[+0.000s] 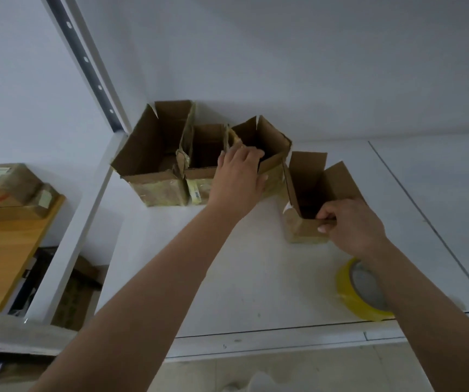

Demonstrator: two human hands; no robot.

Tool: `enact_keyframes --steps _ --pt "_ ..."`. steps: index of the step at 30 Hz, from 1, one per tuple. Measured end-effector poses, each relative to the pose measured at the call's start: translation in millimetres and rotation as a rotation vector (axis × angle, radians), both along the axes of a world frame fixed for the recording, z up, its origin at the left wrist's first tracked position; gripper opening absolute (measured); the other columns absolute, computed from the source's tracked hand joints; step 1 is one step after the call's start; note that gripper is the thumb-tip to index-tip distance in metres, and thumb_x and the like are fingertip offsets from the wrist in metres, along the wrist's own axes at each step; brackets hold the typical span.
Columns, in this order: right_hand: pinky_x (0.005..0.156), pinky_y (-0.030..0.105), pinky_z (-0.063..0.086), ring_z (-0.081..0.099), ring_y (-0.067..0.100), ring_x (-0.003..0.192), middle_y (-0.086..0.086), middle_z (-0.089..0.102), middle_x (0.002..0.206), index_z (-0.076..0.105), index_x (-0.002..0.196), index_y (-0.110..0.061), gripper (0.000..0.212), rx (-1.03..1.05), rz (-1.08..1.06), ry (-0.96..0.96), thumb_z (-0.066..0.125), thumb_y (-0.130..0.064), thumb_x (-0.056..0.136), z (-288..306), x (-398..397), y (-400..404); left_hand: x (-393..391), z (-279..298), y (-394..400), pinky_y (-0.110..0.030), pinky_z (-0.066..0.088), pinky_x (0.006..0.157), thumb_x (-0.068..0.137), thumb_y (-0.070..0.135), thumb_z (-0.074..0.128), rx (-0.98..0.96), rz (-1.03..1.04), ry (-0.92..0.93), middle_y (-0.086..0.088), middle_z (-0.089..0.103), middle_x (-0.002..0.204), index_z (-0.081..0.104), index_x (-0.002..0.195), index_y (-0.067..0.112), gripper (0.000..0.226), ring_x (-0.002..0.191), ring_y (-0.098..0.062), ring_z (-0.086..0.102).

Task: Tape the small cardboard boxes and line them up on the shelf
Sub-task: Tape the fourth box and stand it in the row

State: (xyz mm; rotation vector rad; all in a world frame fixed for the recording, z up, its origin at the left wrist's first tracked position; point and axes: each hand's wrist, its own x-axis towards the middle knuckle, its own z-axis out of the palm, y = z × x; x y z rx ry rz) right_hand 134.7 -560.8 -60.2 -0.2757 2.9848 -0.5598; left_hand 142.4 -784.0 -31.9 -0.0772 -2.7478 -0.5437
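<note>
Several open-topped cardboard boxes stand on the white shelf (pixel 255 278). A large box (pixel 154 165) is at the left by the upright, a small box (pixel 202 165) is beside it, then a third box (pixel 270 148). My left hand (pixel 239 182) grips the third box's near rim, fingers inside and thumb on its front. A fourth box (pixel 309 193) stands apart, nearer and to the right. My right hand (pixel 352 227) pinches its near flap. A yellow tape roll (pixel 363 290) lies near the shelf's front edge, partly hidden by my right forearm.
A white slotted shelf upright (pixel 91 75) rises at the left. Beyond it, taped parcels (pixel 9 190) sit on a wooden surface (pixel 4 256). The wall (pixel 284 52) closes the back of the shelf. A seam (pixel 425 222) runs across the shelf board at the right.
</note>
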Motion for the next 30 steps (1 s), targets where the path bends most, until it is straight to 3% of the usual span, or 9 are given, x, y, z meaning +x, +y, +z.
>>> enact_keyframes --steps 3,6,11,15,21,30 --pt "0.083 0.033 0.044 0.045 0.011 0.096 -0.003 0.062 0.103 0.065 0.089 -0.034 0.015 -0.028 -0.005 -0.007 0.071 -0.021 0.086 -3 3 5 -37 1 11 -0.054 -0.001 0.119 0.096 0.035 0.054 -0.23 0.065 -0.119 -0.009 0.028 0.157 0.05 0.137 0.017 0.045 0.151 -0.031 0.002" --pt "0.084 0.037 0.049 0.054 0.016 0.098 -0.004 0.064 0.098 0.058 0.081 -0.038 0.023 -0.047 -0.022 -0.006 0.071 -0.019 0.086 -1 5 15 -54 3 8 -0.06 -0.004 0.116 0.096 0.034 0.057 -0.364 0.119 -0.184 -0.008 0.029 0.156 0.065 0.115 0.023 0.024 0.15 -0.033 0.001" --pt "0.079 0.034 0.046 0.056 0.024 0.104 -0.006 0.061 0.09 0.063 0.087 -0.032 0.015 -0.003 -0.083 0.022 0.069 -0.019 0.088 4 -16 25 -54 6 -20 -0.066 0.003 0.115 0.097 0.035 0.055 -0.331 0.111 -0.213 -0.005 0.035 0.153 0.066 0.119 0.022 0.027 0.15 -0.03 0.008" --pt "0.085 0.035 0.046 0.051 0.026 0.117 0.005 0.066 0.111 0.069 0.111 -0.021 0.02 0.0 -0.043 0.06 0.066 -0.019 0.091 10 -51 -10 -40 4 -28 -0.064 0.011 0.116 0.098 0.035 0.054 -0.304 0.118 -0.272 -0.005 0.033 0.154 0.064 0.124 0.021 0.031 0.149 -0.03 0.008" --pt "0.107 0.042 0.039 0.049 0.034 0.124 0.015 0.049 0.139 0.053 0.138 -0.019 0.042 -0.073 0.028 -0.009 0.058 -0.019 0.096 1 -70 -55 -29 2 -30 -0.059 0.019 0.117 0.098 0.027 0.055 -0.142 0.101 -0.28 -0.005 0.035 0.153 0.063 0.126 0.019 0.03 0.148 -0.029 0.014" --pt "0.112 0.037 0.033 0.046 0.031 0.132 0.014 0.049 0.143 0.047 0.142 -0.011 0.05 -0.156 0.142 -0.084 0.062 -0.017 0.094 1 -73 -61 -32 1 -34 -0.054 0.028 0.115 0.099 0.014 0.054 -0.081 0.067 -0.313 -0.008 0.032 0.155 0.063 0.127 0.014 0.03 0.147 -0.031 0.02"
